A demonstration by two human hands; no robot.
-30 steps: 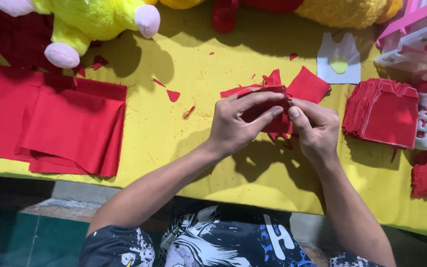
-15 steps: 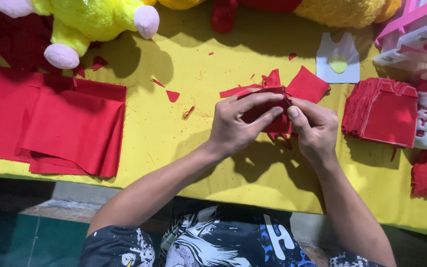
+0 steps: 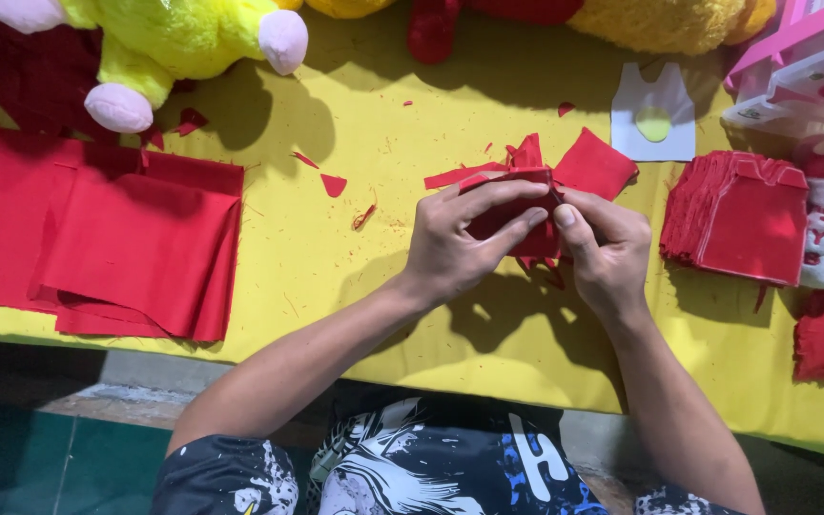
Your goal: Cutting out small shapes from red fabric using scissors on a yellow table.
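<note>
From the head camera, the left hand (image 3: 460, 243) and the right hand (image 3: 607, 250) meet over the yellow worktop (image 3: 383, 143), both pinching a small piece of red cloth (image 3: 526, 205) held just above the surface. The left hand's grip is closed on the cloth, fingers curled over its top edge; the right hand's grip clamps it from the other side, thumb pressed against it. A red square of cloth (image 3: 595, 164) lies just behind the hands. A stack of cut red pieces (image 3: 736, 215) sits to the right, folded red fabric (image 3: 135, 248) well to the left, and red scraps (image 3: 333, 183) are scattered between. A yellow plush toy (image 3: 183, 38) rests at the far edge.
</note>
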